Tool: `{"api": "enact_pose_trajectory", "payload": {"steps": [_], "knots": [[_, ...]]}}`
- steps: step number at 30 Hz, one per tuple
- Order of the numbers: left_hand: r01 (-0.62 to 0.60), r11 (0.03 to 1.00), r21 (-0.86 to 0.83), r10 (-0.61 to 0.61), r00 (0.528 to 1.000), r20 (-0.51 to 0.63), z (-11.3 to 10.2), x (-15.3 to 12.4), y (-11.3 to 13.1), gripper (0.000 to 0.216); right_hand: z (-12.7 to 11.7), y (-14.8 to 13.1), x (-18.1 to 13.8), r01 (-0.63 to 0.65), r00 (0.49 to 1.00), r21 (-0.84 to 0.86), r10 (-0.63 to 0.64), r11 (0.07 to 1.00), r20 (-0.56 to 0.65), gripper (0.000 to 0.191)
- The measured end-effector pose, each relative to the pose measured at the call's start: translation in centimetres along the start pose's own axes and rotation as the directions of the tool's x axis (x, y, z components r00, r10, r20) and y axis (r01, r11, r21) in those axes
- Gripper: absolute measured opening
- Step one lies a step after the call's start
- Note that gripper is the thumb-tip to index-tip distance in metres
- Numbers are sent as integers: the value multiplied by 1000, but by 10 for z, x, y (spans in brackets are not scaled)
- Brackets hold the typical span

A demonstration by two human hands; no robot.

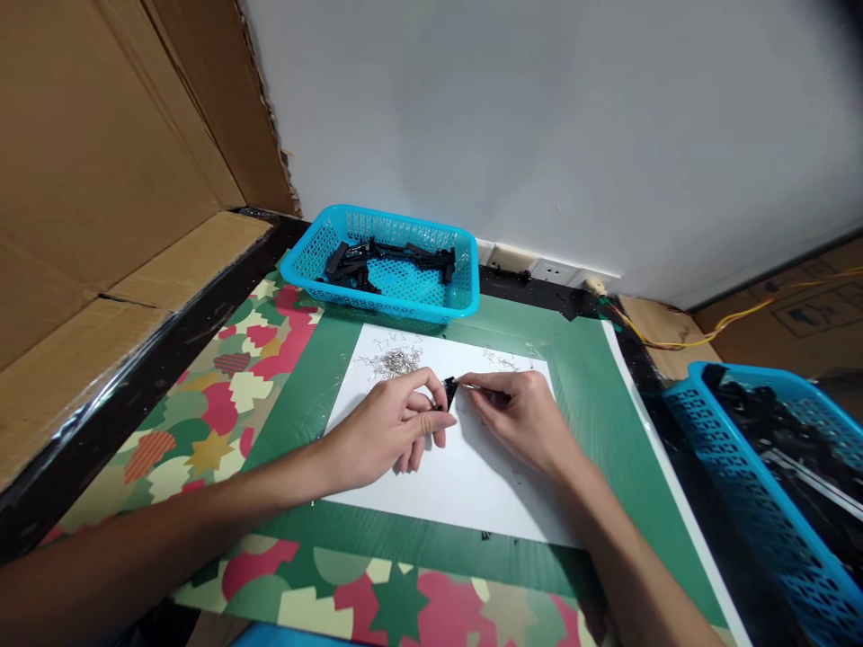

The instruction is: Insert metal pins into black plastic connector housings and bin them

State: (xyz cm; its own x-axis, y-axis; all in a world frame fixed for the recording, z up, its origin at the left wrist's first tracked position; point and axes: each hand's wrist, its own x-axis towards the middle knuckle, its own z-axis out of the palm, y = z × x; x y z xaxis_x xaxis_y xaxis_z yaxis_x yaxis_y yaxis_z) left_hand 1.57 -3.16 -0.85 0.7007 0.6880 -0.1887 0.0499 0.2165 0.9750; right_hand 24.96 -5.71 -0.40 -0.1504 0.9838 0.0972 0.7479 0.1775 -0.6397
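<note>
My left hand (391, 429) pinches a small black plastic part (449, 392) over a white sheet (465, 485) on the green mat. My right hand (519, 412) is closed in a pinch at the part's right side, holding a thin metal piece I can barely make out. The two hands meet at the part. A pile of small metal springs (396, 362) lies on the sheet just beyond my left hand, with a few loose ones (502, 359) further right.
A blue basket (465, 301) with black plastic parts stands at the back of the table. Another blue basket (761, 503) with black parts sits at the right. Cardboard panels (101, 180) wall the left side. Sockets and yellow wires (674, 337) run along the back wall.
</note>
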Motion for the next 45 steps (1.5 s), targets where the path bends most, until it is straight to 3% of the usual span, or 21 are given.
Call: {"api": "enact_pose_trajectory", "payload": {"steps": [5, 9, 12, 14, 17, 20, 39, 45], "knots": [[50, 999, 20, -51, 998, 45, 0, 0, 4, 21, -7, 0, 3, 24, 973, -94, -45, 995, -228, 33], [50, 998, 45, -53, 997, 50, 0, -1, 3, 20, -5, 1, 4, 78, 958, -72, -95, 994, -272, 30], [45, 998, 53, -48, 998, 44, -1, -1, 2, 18, 0, -1, 2, 48, 933, 21, -38, 999, -357, 21], [53, 997, 52, -55, 998, 40, -2, -1, 2, 18, 3, -6, 1, 30, 907, 192, 54, 981, -418, 17], [55, 997, 52, -57, 998, 38, -2, -1, 2, 16, 8, -14, 3, 12, 903, 476, 195, 880, -384, 21], [41, 997, 64, -44, 998, 37, -1, -1, 4, 14, 12, -20, 5, -32, 916, 563, 250, 826, -315, 25], [42, 994, 102, -45, 998, 34, -1, 0, 3, 6, 14, -16, 2, 22, 936, 310, 89, 950, -340, 21], [52, 996, 75, -55, 997, 45, -2, 0, 4, 6, 18, -18, 1, 5, 932, 358, 125, 934, -339, 23]]}}
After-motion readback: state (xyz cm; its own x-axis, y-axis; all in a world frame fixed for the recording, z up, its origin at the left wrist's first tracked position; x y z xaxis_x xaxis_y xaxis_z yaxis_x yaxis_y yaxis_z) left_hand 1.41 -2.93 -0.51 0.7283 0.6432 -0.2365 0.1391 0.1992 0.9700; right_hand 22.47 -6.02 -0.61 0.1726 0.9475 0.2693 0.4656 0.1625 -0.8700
